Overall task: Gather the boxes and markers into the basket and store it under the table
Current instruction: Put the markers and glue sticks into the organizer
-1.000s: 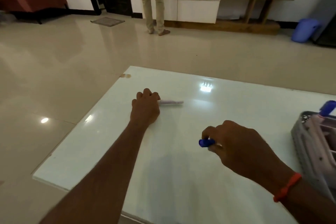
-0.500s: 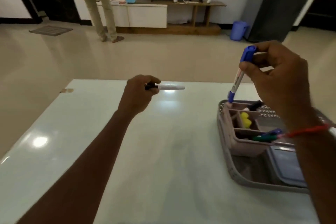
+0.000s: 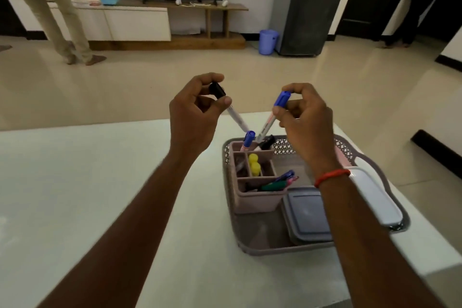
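A grey perforated basket (image 3: 231, 222) stands on the white table (image 3: 100, 195) near its right edge. Inside it a pink divided organiser (image 3: 257, 201) holds several markers, next to a grey lidded box (image 3: 308, 215) and a white box (image 3: 377, 197). My left hand (image 3: 195, 117) grips a black-capped marker (image 3: 232, 112) by its cap end, tip slanted down toward the organiser's far compartment. My right hand (image 3: 307, 120) pinches a blue-capped marker (image 3: 271, 117) likewise, tip just above the same compartment. Both hands hover over the basket's far end.
A person in beige trousers (image 3: 65, 20) stands at the far left by a low TV cabinet (image 3: 140, 22). A blue bin (image 3: 267, 41) and a dark pillar (image 3: 312, 5) are behind. Another person (image 3: 410, 2) stands in the far right doorway.
My left hand lifted the black-capped marker off the table and carried it right, over the basket. My right hand lowered the blue-capped marker toward the organiser. The view turned right.
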